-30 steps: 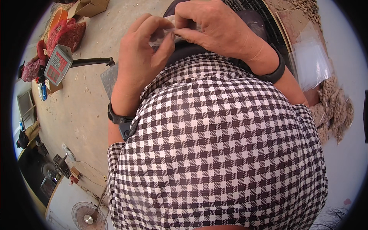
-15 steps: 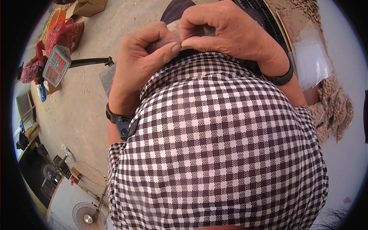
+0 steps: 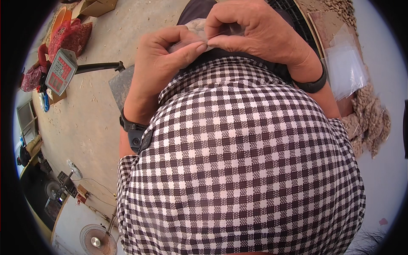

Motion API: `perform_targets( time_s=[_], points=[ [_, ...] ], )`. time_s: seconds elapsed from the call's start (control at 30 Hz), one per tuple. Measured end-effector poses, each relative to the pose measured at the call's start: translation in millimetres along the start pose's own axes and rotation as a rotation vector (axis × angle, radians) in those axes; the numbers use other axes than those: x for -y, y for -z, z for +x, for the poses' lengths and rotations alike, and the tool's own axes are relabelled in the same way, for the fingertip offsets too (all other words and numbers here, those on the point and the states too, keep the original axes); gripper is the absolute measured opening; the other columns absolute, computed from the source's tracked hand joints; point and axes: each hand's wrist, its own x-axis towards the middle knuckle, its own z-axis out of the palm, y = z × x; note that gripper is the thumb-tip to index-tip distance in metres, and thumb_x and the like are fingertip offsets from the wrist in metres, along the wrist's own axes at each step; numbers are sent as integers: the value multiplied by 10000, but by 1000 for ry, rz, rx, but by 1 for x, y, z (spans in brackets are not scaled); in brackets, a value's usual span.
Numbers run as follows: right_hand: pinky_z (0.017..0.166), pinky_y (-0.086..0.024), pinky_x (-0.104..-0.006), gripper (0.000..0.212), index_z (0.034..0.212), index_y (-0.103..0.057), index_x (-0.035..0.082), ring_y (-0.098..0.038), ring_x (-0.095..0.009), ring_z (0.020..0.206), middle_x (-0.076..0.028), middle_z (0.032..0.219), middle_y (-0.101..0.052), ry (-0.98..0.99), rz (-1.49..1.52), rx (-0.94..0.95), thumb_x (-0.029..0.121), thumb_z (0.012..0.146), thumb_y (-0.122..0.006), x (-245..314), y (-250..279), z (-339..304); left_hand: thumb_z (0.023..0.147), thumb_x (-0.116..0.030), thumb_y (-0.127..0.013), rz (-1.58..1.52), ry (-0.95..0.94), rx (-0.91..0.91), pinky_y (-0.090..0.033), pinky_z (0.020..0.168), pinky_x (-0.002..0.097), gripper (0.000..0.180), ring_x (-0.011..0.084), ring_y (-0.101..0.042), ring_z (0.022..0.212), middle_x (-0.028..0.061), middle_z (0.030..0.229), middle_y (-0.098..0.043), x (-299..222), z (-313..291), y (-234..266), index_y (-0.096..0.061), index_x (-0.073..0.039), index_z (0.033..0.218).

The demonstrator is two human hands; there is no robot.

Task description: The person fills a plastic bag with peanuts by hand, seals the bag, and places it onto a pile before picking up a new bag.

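A clear plastic bag (image 3: 196,26) with pale, lumpy contents that look like peanuts in the shell is held in front of my lap. My left hand (image 3: 161,55) pinches the near edge of its film between thumb and curled fingers. Close against it, my right hand (image 3: 265,40) pinches the same edge, thumb tip almost meeting the left thumb. Most of the bag is hidden behind my hands.
On the right, flat clear bags (image 3: 346,68) lie on a board beside filled bags of peanuts (image 3: 367,121). A black crate (image 3: 293,12) stands ahead. To the left are a scale display (image 3: 61,71), its platform (image 3: 121,87), a red mesh sack (image 3: 70,38) and a fan (image 3: 97,241).
Both hands have shifted slightly to the right, still pinching the bag edge together. More of the bag's pale contents shows between them.
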Motion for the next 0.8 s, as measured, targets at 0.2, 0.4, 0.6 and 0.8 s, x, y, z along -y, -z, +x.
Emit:
perform_targets(
  time_s=[0.2, 0.4, 0.6, 0.8],
  points=[
    [621, -488, -258, 70, 833, -624, -16, -591, -135, 673, -88, 737, -624, 30, -23, 5, -7, 786, -675, -4, 0, 1, 823, -88, -750, -37, 59, 29, -450, 636, 171, 158, 31, -569, 720, -5, 782, -665, 1, 1, 1, -706, 28, 921],
    [624, -489, -262, 76, 830, -623, -8, -596, -147, 675, -92, 741, -626, -20, 7, 38, 11, 786, -681, -5, 0, 1, 807, -78, -759, -142, 128, 72, -463, 650, 177, 139, 46, -590, 730, 2, 795, -676, 3, 3, 3, -703, 18, 889],
    [636, -495, -276, 80, 828, -623, -2, -602, -170, 687, -105, 766, -634, 4, 81, 31, 22, 785, -686, -23, -4, 0, 783, -105, -788, -144, 127, 39, -460, 640, 182, 143, 52, -585, 706, 2, 773, -665, 8, 4, 4, -683, -16, 822],
    [652, -482, -291, 88, 850, -606, 1, -584, -181, 695, -100, 748, -607, -9, -18, 47, 24, 795, -670, -9, -1, 0, 775, -109, -797, -180, 135, 44, -458, 636, 186, 160, 57, -583, 700, 4, 763, -657, 12, 5, 3, -666, -22, 803]
  ],
)
